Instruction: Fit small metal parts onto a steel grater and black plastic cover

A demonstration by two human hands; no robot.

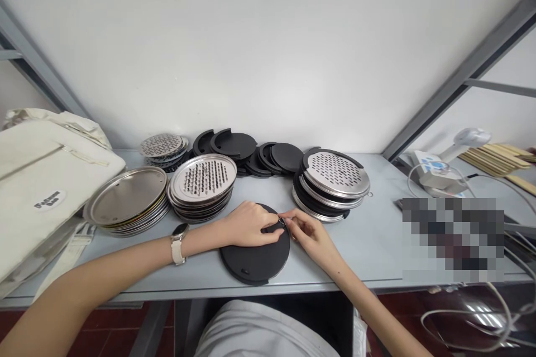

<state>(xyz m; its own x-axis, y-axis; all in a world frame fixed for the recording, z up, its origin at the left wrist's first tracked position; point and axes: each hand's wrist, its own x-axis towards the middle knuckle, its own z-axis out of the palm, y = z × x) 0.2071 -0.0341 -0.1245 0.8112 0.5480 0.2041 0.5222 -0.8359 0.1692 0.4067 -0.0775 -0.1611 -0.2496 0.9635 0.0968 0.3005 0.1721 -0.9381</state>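
Note:
A black round disc (pixel 255 262) lies on the grey table near its front edge, with a thin metal edge at its lower right. My left hand (pixel 251 226) lies across the upper part of the disc, thumb and fingers closing on its upper right rim. Over that same rim a small metal ring (pixel 282 221) shows between the fingertips. My right hand (pixel 307 234) pinches the ring from the right side, its fingers bent together.
Behind the hands stand stacks of grater plates (pixel 205 178), smooth metal plates (pixel 129 195) and black discs (pixel 287 157). A stack of assembled graters (pixel 337 173) is right of centre. A cream bag (pixel 54 178) fills the left; a scanner (pixel 471 136) and cables lie right.

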